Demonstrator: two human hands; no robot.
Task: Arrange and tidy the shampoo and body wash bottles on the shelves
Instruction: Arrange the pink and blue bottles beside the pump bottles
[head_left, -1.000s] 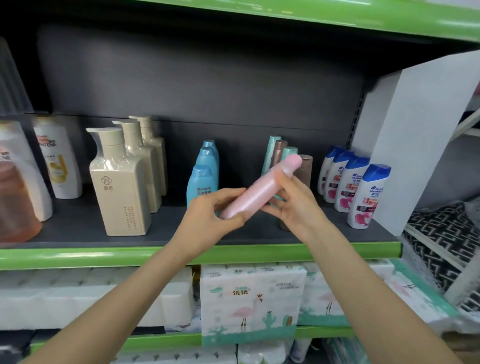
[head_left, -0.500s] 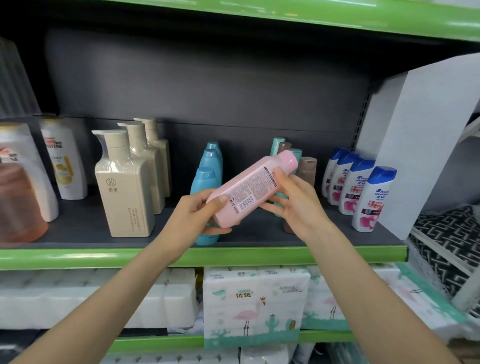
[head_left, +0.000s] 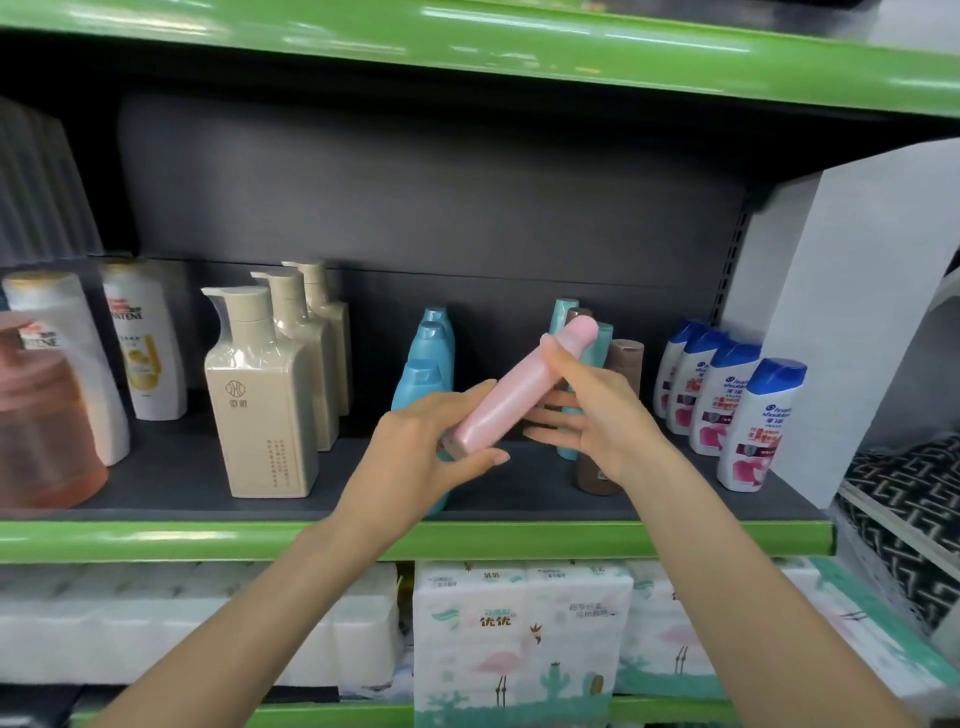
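While both forearms reached in over the green shelf edge (head_left: 156, 540), the left hand (head_left: 415, 457) pinched the base of the pink bottle (head_left: 514, 395) between thumb and fingers, and the right hand (head_left: 597, 415) steadied the cap end, thumb on top, fingers spread loosely beneath. The bottle hung tilted, off the shelf, cap toward the teal and brown bottles (head_left: 623, 364) behind. Best, I judged, to turn the label forward, stand it upright, then slide it into that row without knocking the blue bottles (head_left: 426, 358).
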